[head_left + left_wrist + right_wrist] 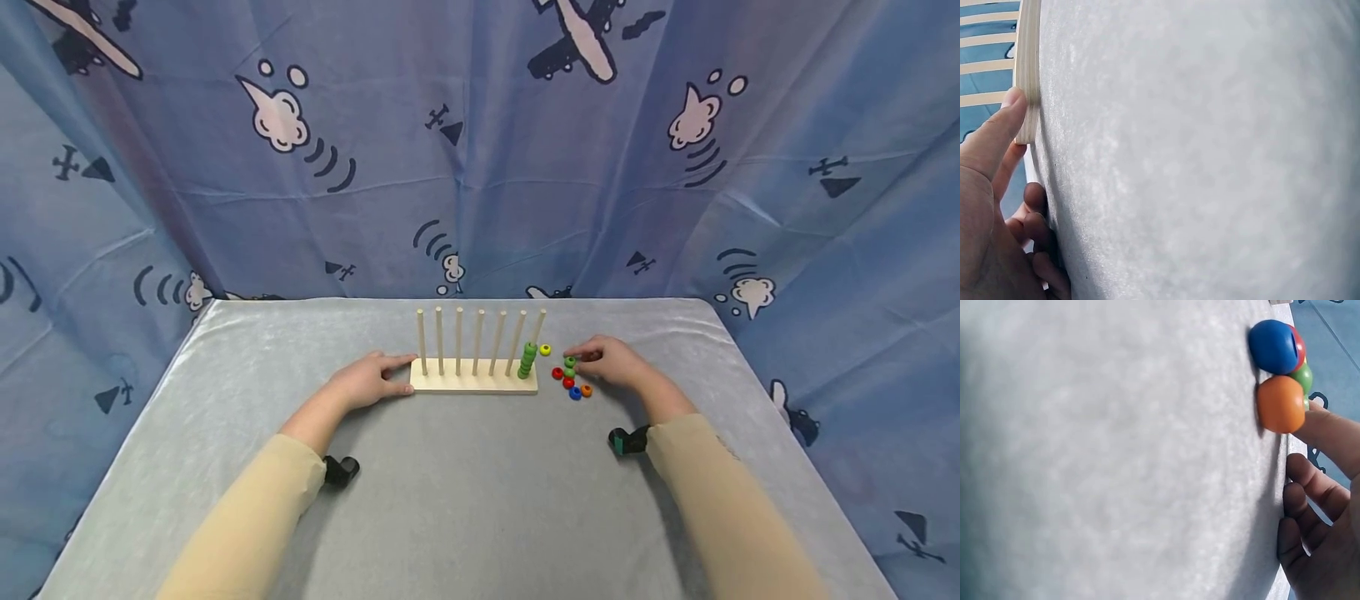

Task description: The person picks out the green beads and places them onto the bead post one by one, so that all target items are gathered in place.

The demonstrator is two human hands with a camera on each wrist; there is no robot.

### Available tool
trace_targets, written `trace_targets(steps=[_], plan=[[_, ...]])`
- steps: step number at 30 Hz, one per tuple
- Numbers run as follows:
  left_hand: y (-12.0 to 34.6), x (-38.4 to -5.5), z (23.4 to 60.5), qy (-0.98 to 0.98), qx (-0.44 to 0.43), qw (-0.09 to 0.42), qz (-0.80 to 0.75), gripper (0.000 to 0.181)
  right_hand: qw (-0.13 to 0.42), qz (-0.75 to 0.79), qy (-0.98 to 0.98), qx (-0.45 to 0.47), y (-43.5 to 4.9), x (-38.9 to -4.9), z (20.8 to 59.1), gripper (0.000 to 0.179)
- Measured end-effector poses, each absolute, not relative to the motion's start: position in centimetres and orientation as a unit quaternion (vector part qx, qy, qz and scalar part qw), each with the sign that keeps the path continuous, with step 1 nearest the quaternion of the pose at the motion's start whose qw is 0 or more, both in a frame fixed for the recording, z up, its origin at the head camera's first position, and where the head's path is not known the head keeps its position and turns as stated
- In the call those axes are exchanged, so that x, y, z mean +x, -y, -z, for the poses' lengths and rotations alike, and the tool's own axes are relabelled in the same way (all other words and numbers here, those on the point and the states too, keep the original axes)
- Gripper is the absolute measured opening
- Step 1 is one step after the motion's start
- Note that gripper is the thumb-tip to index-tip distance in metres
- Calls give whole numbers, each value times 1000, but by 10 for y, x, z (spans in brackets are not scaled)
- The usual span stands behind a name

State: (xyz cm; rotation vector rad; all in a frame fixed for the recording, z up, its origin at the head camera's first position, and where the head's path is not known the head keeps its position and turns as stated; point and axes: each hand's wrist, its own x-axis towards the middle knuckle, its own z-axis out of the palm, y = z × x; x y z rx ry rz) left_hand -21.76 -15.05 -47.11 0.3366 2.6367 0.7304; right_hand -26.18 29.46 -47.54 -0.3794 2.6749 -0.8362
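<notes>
A pale wooden peg rack (pixel 472 384) with several upright pegs stands on the table. Green beads (pixel 528 361) are stacked on its rightmost peg. My left hand (pixel 364 382) grips the left end of the base, its thumb (pixel 999 128) on the front edge and the index finger behind. Right of the rack, the thumb and index finger of my right hand (pixel 611 364) pinch a green bead (pixel 570 362). Another green bead (pixel 569 373) sits right below it. In the right wrist view, the orange bead (pixel 1281 405) and blue bead (pixel 1274 347) partly hide the green ones.
Two red beads, one of them a red bead (pixel 557 373) at the left, lie beside the green ones. A yellow bead (pixel 545 350) lies farther back, near the rack's right end. Behind the grey-white tablecloth (pixel 465 500) hangs a blue patterned curtain (pixel 480 167).
</notes>
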Motion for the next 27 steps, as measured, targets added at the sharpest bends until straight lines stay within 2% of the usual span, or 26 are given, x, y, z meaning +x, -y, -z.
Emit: trace_targets(steps=[17, 27], plan=[[149, -216, 466, -939, 126, 191, -258, 67, 151, 287, -938, -121, -297, -260, 475, 31], [149, -216, 465, -939, 125, 191, -258, 67, 126, 287, -944, -103, -298, -261, 474, 37]])
